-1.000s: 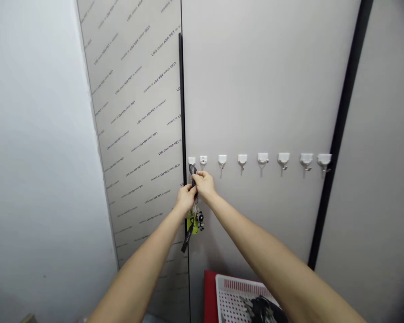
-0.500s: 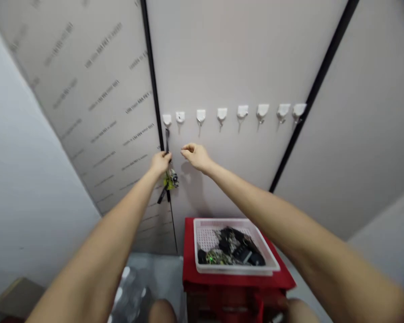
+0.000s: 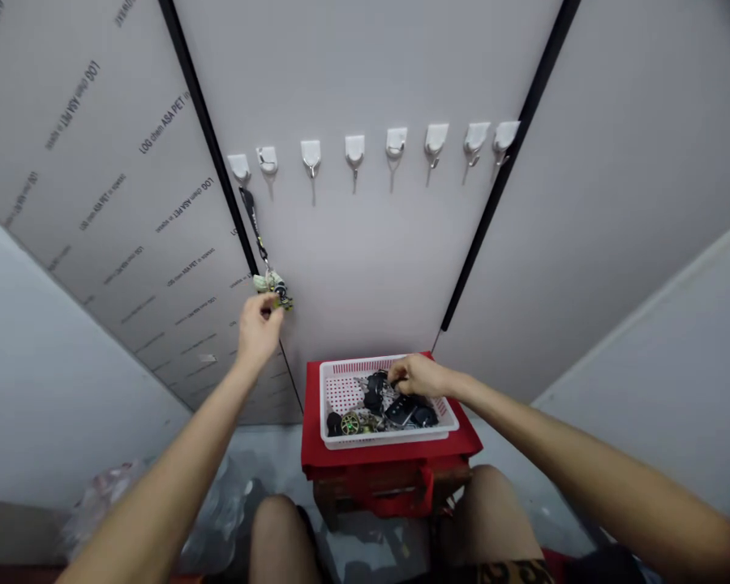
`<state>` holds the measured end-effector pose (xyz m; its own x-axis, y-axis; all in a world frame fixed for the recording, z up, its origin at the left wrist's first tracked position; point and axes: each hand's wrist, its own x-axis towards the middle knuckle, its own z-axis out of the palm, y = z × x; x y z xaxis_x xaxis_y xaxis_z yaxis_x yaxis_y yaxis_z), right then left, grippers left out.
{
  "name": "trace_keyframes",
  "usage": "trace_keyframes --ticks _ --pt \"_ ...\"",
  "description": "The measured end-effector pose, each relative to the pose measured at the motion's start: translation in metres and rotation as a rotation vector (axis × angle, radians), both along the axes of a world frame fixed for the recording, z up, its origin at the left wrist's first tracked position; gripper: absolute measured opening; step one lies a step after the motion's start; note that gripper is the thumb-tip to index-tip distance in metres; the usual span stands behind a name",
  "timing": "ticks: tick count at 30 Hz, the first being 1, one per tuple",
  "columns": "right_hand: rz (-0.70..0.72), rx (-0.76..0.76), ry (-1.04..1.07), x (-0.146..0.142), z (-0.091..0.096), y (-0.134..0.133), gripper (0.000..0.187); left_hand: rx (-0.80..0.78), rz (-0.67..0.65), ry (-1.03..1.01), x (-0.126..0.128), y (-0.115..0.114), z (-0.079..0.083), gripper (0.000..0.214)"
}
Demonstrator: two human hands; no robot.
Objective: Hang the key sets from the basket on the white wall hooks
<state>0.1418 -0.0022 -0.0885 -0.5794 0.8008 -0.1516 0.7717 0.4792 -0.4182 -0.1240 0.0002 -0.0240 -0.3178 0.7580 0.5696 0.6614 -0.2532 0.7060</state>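
A keychain [image 3: 252,219] with a black wrist strap and pale and yellow-green charms hangs from the leftmost white hook [image 3: 239,166] on the wall. My left hand [image 3: 259,331] is at its lower end, fingers curled against the charms, hiding part of them. My right hand [image 3: 422,375] reaches into the white plastic basket [image 3: 341,369], its fingers bent together over black straps and metal pieces [image 3: 401,405]. What those fingertips grip is hidden. A round gold-and-green charm [image 3: 349,422] lies at the basket's near left.
Several more white hooks, including one in the middle [image 3: 354,150], run rightward along the wall. The basket stands on a red-covered stool [image 3: 389,458] between my knees. Clear plastic [image 3: 219,511] lies on the floor at left, near a cardboard box [image 3: 18,531].
My right hand has dropped from beside the hooks into the basket. My left hand has slid from the strap down to the charms. The view has tilted downward and shifted right.
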Motion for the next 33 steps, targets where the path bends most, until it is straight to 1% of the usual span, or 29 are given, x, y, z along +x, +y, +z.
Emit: trace_keyframes --ticks 1,3,6,9,11,13,16,18,20,23,26,28,29,31,33 --pt "0.054 0.021 -0.048 0.003 -0.002 -0.005 0.028 -0.068 -0.057 -0.017 0.008 -0.006 -0.013 0.026" --pt "0.145 0.112 -0.155 0.006 -0.004 -0.015 0.036 -0.22 -0.172 -0.039 0.027 -0.017 -0.038 0.024" --pt "0.194 0.242 -0.289 0.002 -0.008 -0.027 0.038 -0.437 -0.391 -0.055 0.057 -0.032 -0.064 0.02" --pt "0.198 0.297 -0.355 -0.003 -0.013 -0.029 0.035 -0.602 -0.609 -0.126 0.082 -0.042 -0.078 0.016" --pt "0.192 0.285 -0.344 -0.004 -0.013 -0.027 0.036 -0.653 -0.68 -0.204 0.092 -0.045 -0.084 0.014" --pt "0.173 0.248 -0.259 -0.002 -0.011 -0.023 0.038 -0.664 -0.703 -0.296 0.096 -0.047 -0.088 0.013" --pt "0.132 0.122 -0.023 0.002 -0.003 -0.018 0.035 -0.688 -0.699 -0.446 0.097 -0.048 -0.089 0.011" --pt "0.085 -0.004 0.151 0.003 0.003 -0.015 0.029 -0.748 -0.677 -0.551 0.097 -0.049 -0.087 0.01" --pt "0.002 -0.107 0.311 0.003 0.011 -0.013 0.027 -0.831 -0.665 -0.651 0.1 -0.052 -0.085 0.012" --pt "-0.128 -0.22 0.519 -0.002 0.022 -0.012 0.03 -0.96 -0.717 -0.779 0.106 -0.058 -0.08 0.023" --pt "-0.192 -0.285 0.723 -0.012 0.035 -0.018 0.036 -1.047 -0.815 -0.97 0.113 -0.061 -0.072 0.04" --pt "-0.184 -0.24 0.8 -0.021 0.042 -0.025 0.038 -1.038 -0.861 -1.133 0.115 -0.06 -0.066 0.049" --pt "-0.159 -0.19 0.801 -0.025 0.046 -0.03 0.038 -1.002 -0.87 -1.214 0.115 -0.059 -0.062 0.049" --pt "-0.076 -0.047 0.74 -0.033 0.051 -0.041 0.037 -0.887 -0.856 -1.346 0.114 -0.055 -0.056 0.042" --pt "0.036 0.123 0.652 -0.04 0.053 -0.052 0.037 -0.767 -0.787 -1.422 0.112 -0.051 -0.049 0.033"
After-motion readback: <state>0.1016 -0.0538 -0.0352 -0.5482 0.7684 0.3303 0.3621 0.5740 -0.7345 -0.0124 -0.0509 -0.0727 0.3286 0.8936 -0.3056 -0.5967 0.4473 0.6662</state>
